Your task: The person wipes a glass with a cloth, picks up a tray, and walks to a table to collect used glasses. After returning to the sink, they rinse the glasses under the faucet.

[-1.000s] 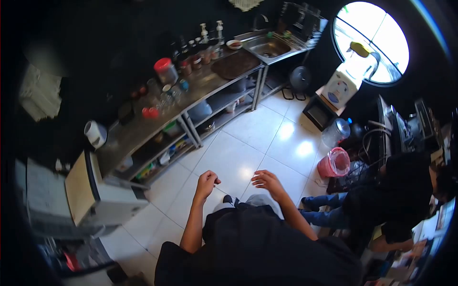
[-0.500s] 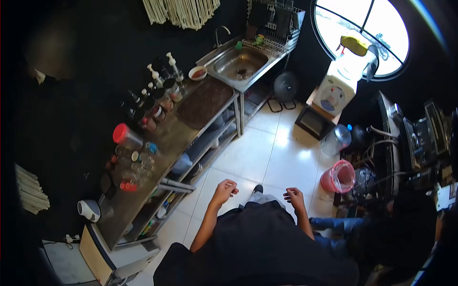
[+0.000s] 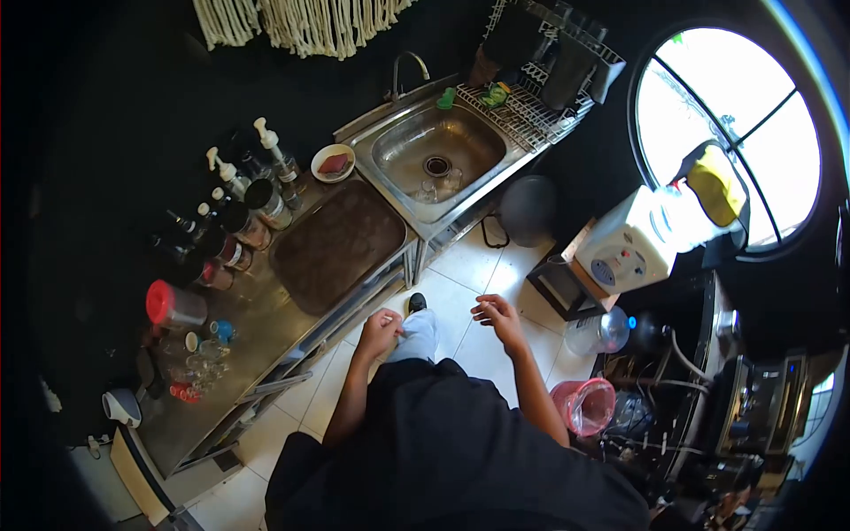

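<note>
My left hand (image 3: 381,334) hangs in front of my body with its fingers loosely bent, and I see no object in it. To its right, my right hand (image 3: 500,320) is open, palm turned inward, its fingers apart and nothing between them. Neither hand touches anything. Between and beyond them is my leg in pale trousers (image 3: 418,338) with a dark shoe (image 3: 417,303). The steel sink (image 3: 438,159) lies ahead, beside a brown tray (image 3: 336,248) on the counter. A white bowl (image 3: 333,164) with something reddish inside stands at the tray's far edge.
Pump bottles and jars (image 3: 266,203) line the left counter, near a red-lidded container (image 3: 177,305). A dish rack (image 3: 522,111) adjoins the sink. On the right are a water dispenser (image 3: 624,248), a large bottle (image 3: 598,332), a pink bin (image 3: 583,407) and a coffee machine (image 3: 761,407).
The view has moved closer to the sink and turned left. Both hands remain raised before my body. The person in jeans on the right is no longer visible.
</note>
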The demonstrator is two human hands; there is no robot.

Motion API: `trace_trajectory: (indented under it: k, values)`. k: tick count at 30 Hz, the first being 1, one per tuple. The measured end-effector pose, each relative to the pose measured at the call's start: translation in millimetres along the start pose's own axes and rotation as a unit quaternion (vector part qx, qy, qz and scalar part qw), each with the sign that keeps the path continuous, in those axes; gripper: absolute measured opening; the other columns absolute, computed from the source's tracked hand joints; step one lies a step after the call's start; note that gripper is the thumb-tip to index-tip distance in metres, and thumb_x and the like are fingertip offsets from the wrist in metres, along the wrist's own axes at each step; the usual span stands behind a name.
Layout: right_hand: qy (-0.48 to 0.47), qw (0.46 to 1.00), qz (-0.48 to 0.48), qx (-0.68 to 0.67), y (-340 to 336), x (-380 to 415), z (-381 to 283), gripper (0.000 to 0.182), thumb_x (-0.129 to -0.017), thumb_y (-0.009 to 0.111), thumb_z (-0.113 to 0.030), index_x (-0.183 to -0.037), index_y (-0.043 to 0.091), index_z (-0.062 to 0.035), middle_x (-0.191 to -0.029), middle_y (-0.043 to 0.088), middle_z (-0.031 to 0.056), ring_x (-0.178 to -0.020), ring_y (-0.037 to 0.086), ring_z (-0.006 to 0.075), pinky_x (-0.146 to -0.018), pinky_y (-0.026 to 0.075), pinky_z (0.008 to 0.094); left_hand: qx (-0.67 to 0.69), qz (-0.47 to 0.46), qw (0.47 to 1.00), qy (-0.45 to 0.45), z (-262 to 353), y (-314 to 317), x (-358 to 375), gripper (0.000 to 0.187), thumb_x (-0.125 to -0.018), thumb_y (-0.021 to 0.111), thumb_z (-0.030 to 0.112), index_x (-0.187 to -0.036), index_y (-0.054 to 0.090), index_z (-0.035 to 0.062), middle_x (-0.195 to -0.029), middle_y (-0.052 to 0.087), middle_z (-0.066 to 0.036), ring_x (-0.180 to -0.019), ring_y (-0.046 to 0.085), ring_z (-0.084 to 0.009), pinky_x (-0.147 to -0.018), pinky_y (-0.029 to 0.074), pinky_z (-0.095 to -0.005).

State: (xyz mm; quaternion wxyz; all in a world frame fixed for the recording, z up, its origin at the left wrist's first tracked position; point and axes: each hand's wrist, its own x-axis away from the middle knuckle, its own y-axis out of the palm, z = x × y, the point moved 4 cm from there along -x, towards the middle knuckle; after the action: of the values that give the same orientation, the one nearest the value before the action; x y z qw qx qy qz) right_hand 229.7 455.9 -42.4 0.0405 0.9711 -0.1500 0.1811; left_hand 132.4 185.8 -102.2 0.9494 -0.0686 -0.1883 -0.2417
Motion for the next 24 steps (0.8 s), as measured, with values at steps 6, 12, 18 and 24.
trace_trajectory:
  k: [6,12,18,24]
  values:
    - [0.106,0.993,-0.020,-0.045,-13.6,-96.3,-20.3,0.026,-0.095,0.050,-0.024,-0.112,0.055,-0.0038,-0.095,0.066,0.0087,-0.083,0.062,0.0153,-0.076,0.048,0.0287,-0.085,0.043,0.982,0.164,33.5,17.7,-179.6,0.016,-0.086,0.061,0.019,-0.088,0.057,0.0035,-0.066,0.060,-0.007,-0.061,0.057,-0.0133,-0.057,0.046,-0.0304]
    - [0.069,0.995,-0.001,-0.074,-53.1,-206.9,-94.0,0.026,-0.095,0.050,-0.024,-0.111,0.055,-0.0041,-0.093,0.065,0.0083,-0.083,0.063,0.0158,-0.075,0.048,0.0281,-0.261,0.136,0.938,0.184,127.5,42.6,-301.1,0.018,-0.079,0.063,0.018,-0.089,0.056,0.0044,-0.077,0.062,-0.013,-0.073,0.061,-0.0321,-0.065,0.049,-0.0395]
    - [0.096,0.984,-0.152,0.001,-54.5,-370.7,-142.1,0.029,-0.095,0.050,-0.027,-0.111,0.056,-0.0043,-0.093,0.065,0.0074,-0.083,0.063,0.0151,-0.073,0.049,0.0281,-0.484,0.196,0.852,0.029,93.7,78.0,-418.5,0.055,-0.080,0.065,0.029,-0.130,0.045,0.0179,-0.123,0.047,-0.021,-0.102,0.054,-0.0379,-0.078,0.051,-0.0448]
    - [0.073,0.952,-0.296,-0.037,30.7,-584.6,-167.8,0.058,-0.092,0.048,-0.047,-0.135,0.040,-0.0095,-0.106,0.062,0.0151,-0.096,0.063,0.0252,-0.086,0.049,0.0397,-0.459,0.267,0.846,-0.040,57.2,87.4,-435.4,0.045,-0.083,0.065,0.026,-0.124,0.046,0.0196,-0.115,0.050,-0.022,-0.078,0.063,-0.0318,-0.064,0.053,-0.0411]
